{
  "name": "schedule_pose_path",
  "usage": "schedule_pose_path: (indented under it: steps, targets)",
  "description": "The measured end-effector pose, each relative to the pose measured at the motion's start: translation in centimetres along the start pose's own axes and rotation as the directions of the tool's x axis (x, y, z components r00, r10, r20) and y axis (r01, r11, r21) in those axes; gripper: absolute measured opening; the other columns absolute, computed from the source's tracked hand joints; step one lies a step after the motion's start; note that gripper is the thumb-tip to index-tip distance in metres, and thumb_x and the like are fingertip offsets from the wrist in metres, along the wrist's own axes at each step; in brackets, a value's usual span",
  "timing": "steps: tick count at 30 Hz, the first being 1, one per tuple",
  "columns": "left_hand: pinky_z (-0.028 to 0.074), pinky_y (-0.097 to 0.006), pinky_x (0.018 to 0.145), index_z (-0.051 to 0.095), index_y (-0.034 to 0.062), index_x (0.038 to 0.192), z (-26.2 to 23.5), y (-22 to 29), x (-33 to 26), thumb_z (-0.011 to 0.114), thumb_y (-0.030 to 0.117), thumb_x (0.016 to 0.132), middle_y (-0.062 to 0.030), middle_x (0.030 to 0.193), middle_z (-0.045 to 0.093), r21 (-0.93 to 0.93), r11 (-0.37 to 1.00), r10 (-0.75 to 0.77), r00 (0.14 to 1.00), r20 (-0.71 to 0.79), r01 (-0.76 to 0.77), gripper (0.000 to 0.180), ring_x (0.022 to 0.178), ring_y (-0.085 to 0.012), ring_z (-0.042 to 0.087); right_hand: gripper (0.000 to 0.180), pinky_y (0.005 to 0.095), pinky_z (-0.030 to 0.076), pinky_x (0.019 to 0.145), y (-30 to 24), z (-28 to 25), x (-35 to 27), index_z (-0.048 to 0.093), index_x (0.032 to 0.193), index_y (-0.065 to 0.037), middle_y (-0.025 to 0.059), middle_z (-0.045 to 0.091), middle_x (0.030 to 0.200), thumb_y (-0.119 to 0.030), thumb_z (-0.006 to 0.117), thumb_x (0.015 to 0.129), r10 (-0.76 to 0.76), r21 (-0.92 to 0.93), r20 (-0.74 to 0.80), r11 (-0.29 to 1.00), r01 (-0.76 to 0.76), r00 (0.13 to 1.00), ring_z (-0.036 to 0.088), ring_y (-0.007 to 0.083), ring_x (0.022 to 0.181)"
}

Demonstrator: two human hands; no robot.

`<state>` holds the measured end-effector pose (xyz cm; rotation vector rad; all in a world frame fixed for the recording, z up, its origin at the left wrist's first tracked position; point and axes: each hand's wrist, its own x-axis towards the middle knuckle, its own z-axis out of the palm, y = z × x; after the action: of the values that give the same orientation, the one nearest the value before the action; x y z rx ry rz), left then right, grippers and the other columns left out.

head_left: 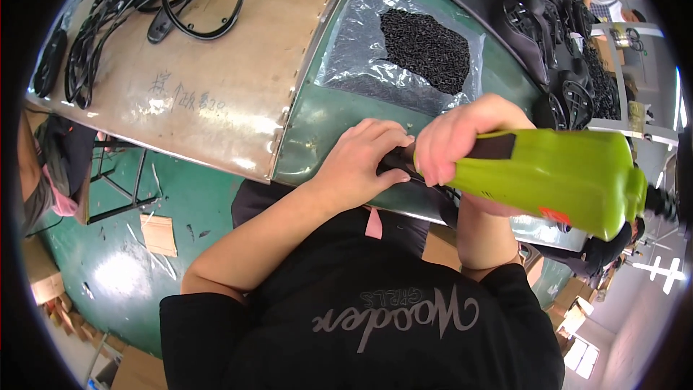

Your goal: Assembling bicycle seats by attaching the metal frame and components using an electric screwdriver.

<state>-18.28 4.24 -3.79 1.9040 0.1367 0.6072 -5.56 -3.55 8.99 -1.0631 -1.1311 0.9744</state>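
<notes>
My right hand [462, 141] is wrapped round the front part of a lime-green corded power tool [556, 180], whose thick body points back to the right with a black cable sleeve at its end. The tool's tip is hidden by my fingers, so its exact kind does not show. Close beside it, my left hand [364, 162] is closed on a dark black part [392, 162] at the table's near edge, mostly covered by the fingers. Just beyond both hands lies a clear plastic bag [354, 47] with a pile of small black pieces [426, 50] on it.
A brown board [195, 87] with handwriting covers the left table, bearing black looped strips [209, 22]. The green tabletop [307, 137] lies under the bag. Dark moulded parts [520, 36] are heaped at the far right. A cardboard piece [159, 235] lies on the floor; someone sits at far left.
</notes>
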Motion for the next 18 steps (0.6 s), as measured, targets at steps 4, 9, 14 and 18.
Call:
schedule_pose_path:
  steps: [4, 9, 14, 18]
  targets:
    - [0.044, -0.041, 0.087, 0.054, 0.0073, 0.106, -0.5, 0.8, 0.6, 0.078, 0.012, 0.061, -0.0084, 0.106, 0.056, 0.064, 0.998, 0.010, 0.993, 0.115, -0.018, 0.050, 0.100, -0.0311, 0.052, 0.039, 0.0354, 0.045, 0.051, -0.4, -0.6, 0.7, 0.051, 0.093, 0.004, 0.0157, 0.059, 0.072, -0.030, 0.066, 0.084, -0.126, 0.229, 0.080, 0.968, 0.105, 0.989, 0.056, 0.0244, 0.057]
    - [0.045, -0.039, 0.085, 0.054, 0.0074, 0.105, -1.3, 2.1, 2.4, 0.079, 0.009, 0.059, -0.0074, 0.104, 0.056, 0.081, 0.994, 0.063, 0.981, 0.186, -0.079, 0.052, 0.098, -0.0311, 0.052, 0.028, 0.0418, 0.052, 0.058, -4.1, -2.4, 0.1, 0.056, 0.090, 0.006, 0.0166, 0.063, 0.073, -0.022, 0.060, 0.089, -0.320, 0.085, 0.430, 0.945, 0.316, 0.844, 0.062, 0.0308, 0.060]
    - [0.045, -0.039, 0.085, 0.055, 0.0074, 0.105, -1.6, 0.8, 2.3, 0.079, 0.008, 0.059, -0.0081, 0.103, 0.057, 0.091, 0.996, 0.003, 0.977, 0.215, -0.023, 0.052, 0.099, -0.0312, 0.052, 0.033, 0.0375, 0.052, 0.050, -4.0, -5.8, 1.1, 0.054, 0.086, 0.002, 0.0140, 0.062, 0.070, -0.030, 0.055, 0.093, -0.315, 0.445, 0.587, 0.895, 0.027, 0.746, 0.061, 0.0268, 0.054]
    - [0.045, -0.038, 0.086, 0.055, 0.0066, 0.104, -3.5, 1.5, 1.3, 0.078, 0.008, 0.060, -0.0087, 0.104, 0.057, 0.243, 0.970, -0.092, 0.968, 0.235, 0.033, 0.050, 0.102, -0.0315, 0.052, 0.093, 0.0367, 0.046, 0.053, -5.1, -7.5, -2.1, 0.045, 0.117, 0.005, 0.0130, 0.055, 0.073, -0.075, 0.057, 0.070, -0.382, 0.297, 0.244, 0.904, 0.307, 0.891, 0.055, 0.0253, 0.056]
